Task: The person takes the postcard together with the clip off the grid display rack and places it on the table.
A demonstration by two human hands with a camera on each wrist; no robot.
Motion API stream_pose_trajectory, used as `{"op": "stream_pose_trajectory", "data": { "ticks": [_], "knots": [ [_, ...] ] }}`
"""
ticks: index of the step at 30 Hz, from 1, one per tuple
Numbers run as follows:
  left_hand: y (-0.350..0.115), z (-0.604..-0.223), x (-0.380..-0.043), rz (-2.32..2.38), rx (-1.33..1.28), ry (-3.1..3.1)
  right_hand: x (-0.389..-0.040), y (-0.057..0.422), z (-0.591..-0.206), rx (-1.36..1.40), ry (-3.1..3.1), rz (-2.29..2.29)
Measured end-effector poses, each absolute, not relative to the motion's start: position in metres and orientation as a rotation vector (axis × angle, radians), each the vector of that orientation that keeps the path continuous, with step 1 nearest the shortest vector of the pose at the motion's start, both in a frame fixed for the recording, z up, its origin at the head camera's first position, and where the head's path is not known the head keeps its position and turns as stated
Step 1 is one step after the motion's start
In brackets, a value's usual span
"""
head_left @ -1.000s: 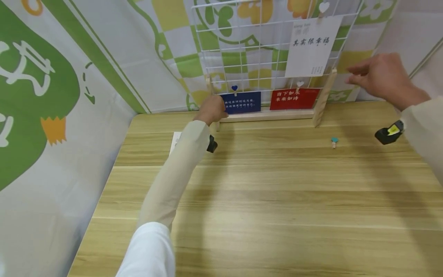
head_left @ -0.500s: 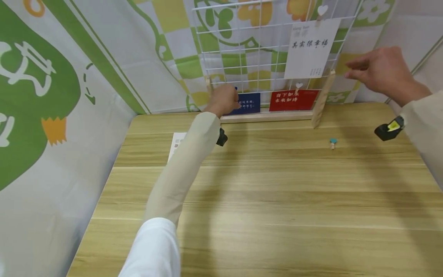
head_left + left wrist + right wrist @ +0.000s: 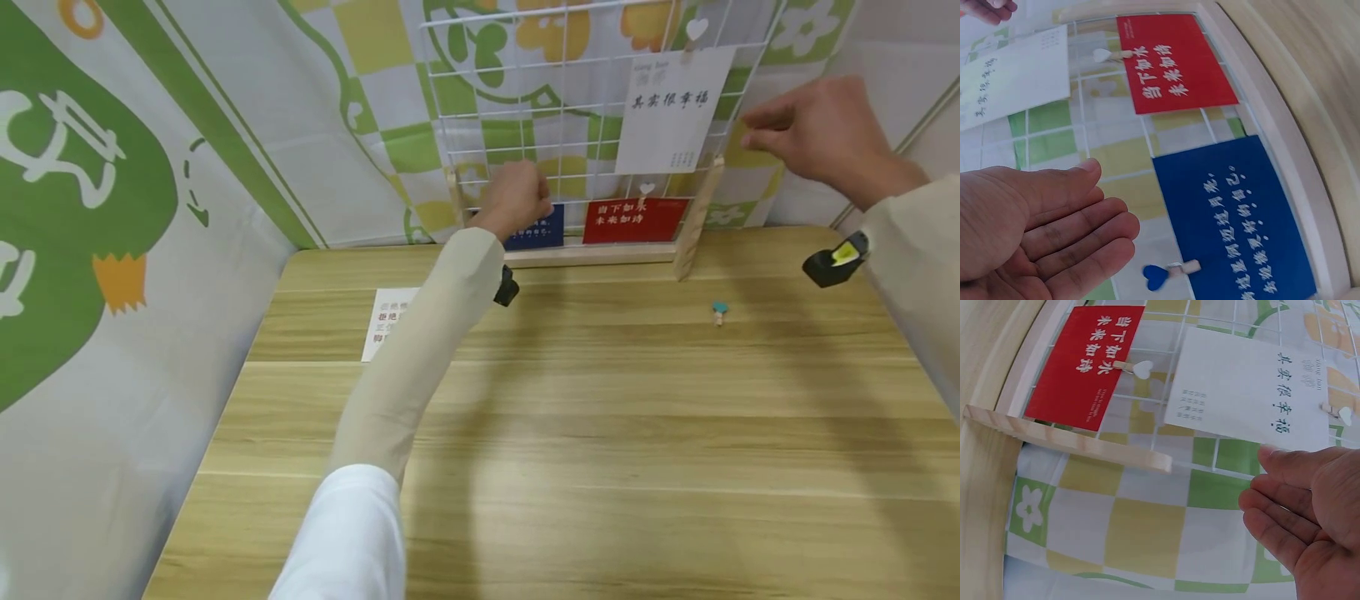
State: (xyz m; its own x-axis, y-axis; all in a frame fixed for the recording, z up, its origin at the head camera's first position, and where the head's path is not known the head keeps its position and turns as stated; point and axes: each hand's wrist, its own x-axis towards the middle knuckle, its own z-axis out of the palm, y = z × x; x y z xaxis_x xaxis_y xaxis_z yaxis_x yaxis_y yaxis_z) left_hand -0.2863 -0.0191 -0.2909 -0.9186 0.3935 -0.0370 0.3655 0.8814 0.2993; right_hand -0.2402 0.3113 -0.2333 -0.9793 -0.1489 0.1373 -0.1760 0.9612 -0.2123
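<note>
My left hand (image 3: 516,198) is in front of the white wire grid (image 3: 525,13), overlapping the left part of a blue card (image 3: 543,229) in the head view. In the left wrist view its fingers are loosely bent and hold nothing. A clothespin with a blue heart (image 3: 1157,277) clips that card to the grid. My right hand (image 3: 825,137), also holding nothing, hovers beside the grid's right edge with relaxed fingers. Closest to it hangs a white card (image 3: 667,121) under a white heart clothespin (image 3: 696,32). Lower down, another white heart clothespin (image 3: 1142,369) holds a red card (image 3: 637,221).
A wooden stand (image 3: 690,225) supports the grid at the back of the wooden table (image 3: 600,433). On the tabletop lie a printed white card (image 3: 384,318), partly under my left sleeve, and a small teal-topped clothespin (image 3: 719,312). A patterned cloth (image 3: 1147,531) hangs behind.
My left hand has moved right along the grid's lower part, from the blue card's left edge across its front. The printed card on the table shows more. My right hand has risen slightly.
</note>
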Motion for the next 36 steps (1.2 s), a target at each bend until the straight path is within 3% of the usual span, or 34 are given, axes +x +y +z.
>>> {"op": "stream_pose_trajectory", "data": {
  "ticks": [14, 36],
  "knots": [
    [0.001, -0.269, -0.289, 0.521, 0.609, 2.973, -0.251, 0.293, -0.217, 0.287, -2.967, 0.333],
    [0.042, -0.244, -0.298, 0.543, 0.555, 3.008, -0.253, 0.267, -0.19, 0.105, -2.885, 0.503]
  ]
}}
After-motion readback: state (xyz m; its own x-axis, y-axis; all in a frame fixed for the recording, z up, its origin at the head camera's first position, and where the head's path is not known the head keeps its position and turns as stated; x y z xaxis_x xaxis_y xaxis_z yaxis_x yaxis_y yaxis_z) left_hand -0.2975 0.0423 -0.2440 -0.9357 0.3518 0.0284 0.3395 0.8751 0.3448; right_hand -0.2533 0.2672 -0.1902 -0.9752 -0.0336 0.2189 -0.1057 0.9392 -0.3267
